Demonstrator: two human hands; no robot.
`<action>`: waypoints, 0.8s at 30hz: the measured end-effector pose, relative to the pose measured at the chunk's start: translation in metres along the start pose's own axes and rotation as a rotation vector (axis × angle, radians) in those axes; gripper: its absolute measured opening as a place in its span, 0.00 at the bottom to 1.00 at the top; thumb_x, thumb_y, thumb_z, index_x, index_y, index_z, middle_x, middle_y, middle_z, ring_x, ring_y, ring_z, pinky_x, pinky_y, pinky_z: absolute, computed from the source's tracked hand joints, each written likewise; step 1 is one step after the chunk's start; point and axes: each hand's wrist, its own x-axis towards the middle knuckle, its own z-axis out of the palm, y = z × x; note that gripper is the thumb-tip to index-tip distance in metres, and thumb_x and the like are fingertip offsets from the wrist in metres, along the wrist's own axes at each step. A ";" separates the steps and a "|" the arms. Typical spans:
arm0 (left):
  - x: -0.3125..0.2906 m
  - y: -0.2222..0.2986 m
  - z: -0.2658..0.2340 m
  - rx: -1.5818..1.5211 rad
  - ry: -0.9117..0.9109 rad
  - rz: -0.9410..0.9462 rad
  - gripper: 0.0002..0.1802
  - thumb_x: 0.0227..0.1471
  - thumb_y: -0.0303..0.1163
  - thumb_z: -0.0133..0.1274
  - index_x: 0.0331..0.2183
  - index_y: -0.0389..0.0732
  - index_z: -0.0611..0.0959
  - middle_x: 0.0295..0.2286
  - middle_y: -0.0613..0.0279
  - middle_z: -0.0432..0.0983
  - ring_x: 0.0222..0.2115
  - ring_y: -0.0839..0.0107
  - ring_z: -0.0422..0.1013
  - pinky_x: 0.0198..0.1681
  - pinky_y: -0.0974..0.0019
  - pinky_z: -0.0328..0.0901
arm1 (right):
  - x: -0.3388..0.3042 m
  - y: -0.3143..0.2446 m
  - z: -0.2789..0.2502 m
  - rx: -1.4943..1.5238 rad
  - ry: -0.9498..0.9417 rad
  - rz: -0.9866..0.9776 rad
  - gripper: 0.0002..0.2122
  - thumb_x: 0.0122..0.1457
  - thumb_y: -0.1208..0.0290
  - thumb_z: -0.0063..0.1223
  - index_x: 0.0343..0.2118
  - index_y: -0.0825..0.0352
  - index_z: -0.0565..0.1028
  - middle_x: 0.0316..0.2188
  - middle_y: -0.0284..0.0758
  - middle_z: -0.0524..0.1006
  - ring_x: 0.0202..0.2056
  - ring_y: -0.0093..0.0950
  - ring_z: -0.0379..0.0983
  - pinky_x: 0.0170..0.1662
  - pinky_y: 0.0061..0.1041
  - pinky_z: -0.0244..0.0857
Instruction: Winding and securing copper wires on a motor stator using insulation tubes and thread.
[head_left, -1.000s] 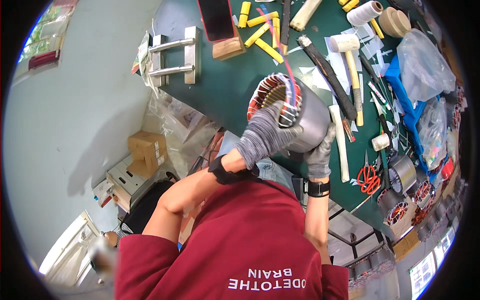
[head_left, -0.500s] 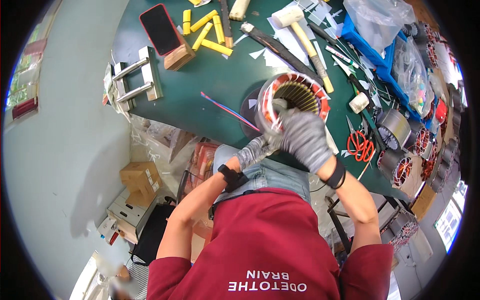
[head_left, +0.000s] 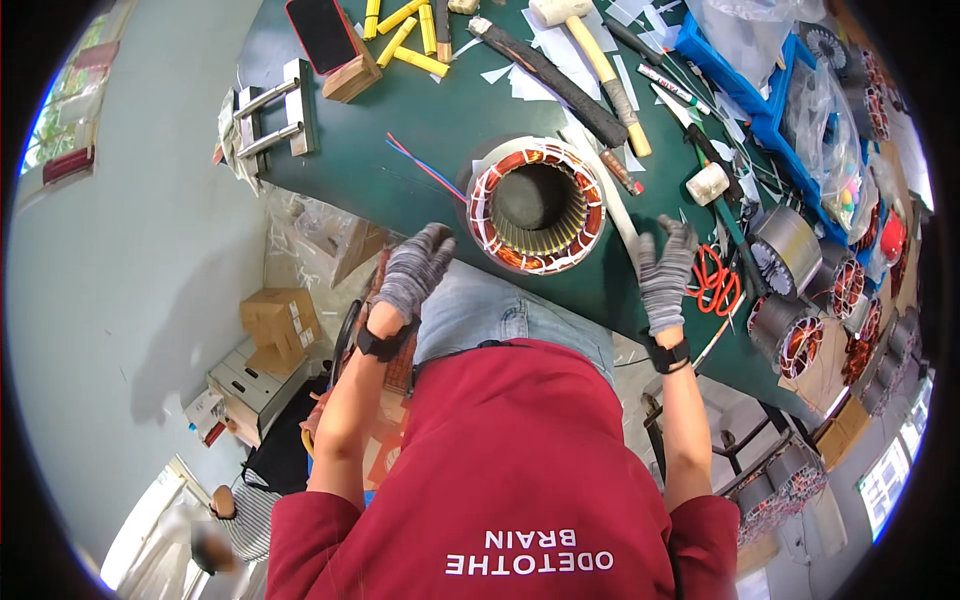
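Note:
A motor stator (head_left: pixel 590 208) with copper windings laced in white cord stands upright on the green table, its round bore facing up. Red and blue lead wires (head_left: pixel 428 168) stick out from its left side. My left hand (head_left: pixel 418 268), in a grey knit glove, hovers off the table's near edge, left of the stator, fingers stretched and holding nothing. On the other side my right hand (head_left: pixel 666 275), gloved alike, is open and empty, between the stator and red-handled scissors (head_left: pixel 714 280). Neither hand touches the stator.
Behind the stator lie a dark bar (head_left: pixel 550 82), a white-headed mallet (head_left: pixel 598 65) and paper scraps. Yellow rolls (head_left: pixel 420 61), a phone (head_left: pixel 322 36) on a wooden block and a metal fixture (head_left: pixel 275 110) are at the left. Blue bins (head_left: pixel 760 120) and more stators (head_left: pixel 785 335) line the right.
My hands have come off the stator and moved apart, one to each side. The stator now stands with its bore facing straight up. The view has shifted slightly.

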 end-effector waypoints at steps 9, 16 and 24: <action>0.001 -0.004 0.017 -0.357 0.398 0.431 0.20 0.55 0.26 0.40 0.51 0.36 0.66 0.47 0.53 0.65 0.50 0.67 0.61 0.54 0.67 0.53 | 0.001 0.140 -0.026 -0.647 0.065 0.147 0.23 0.51 0.61 0.49 0.50 0.61 0.65 0.44 0.48 0.70 0.46 0.46 0.64 0.51 0.42 0.55; 0.012 0.048 0.016 -0.170 0.458 0.685 0.21 0.54 0.27 0.40 0.50 0.35 0.66 0.44 0.53 0.65 0.44 0.66 0.64 0.50 0.67 0.57 | 0.009 0.165 -0.021 -0.827 -0.088 0.241 0.21 0.49 0.58 0.51 0.46 0.59 0.69 0.43 0.48 0.70 0.45 0.45 0.65 0.48 0.41 0.59; 0.035 0.048 0.032 -0.222 0.371 0.816 0.25 0.50 0.28 0.43 0.51 0.35 0.64 0.48 0.45 0.61 0.52 0.55 0.58 0.56 0.61 0.51 | 0.014 0.150 -0.063 -0.398 -0.001 -0.044 0.11 0.55 0.66 0.50 0.38 0.66 0.73 0.36 0.48 0.74 0.35 0.45 0.71 0.39 0.37 0.64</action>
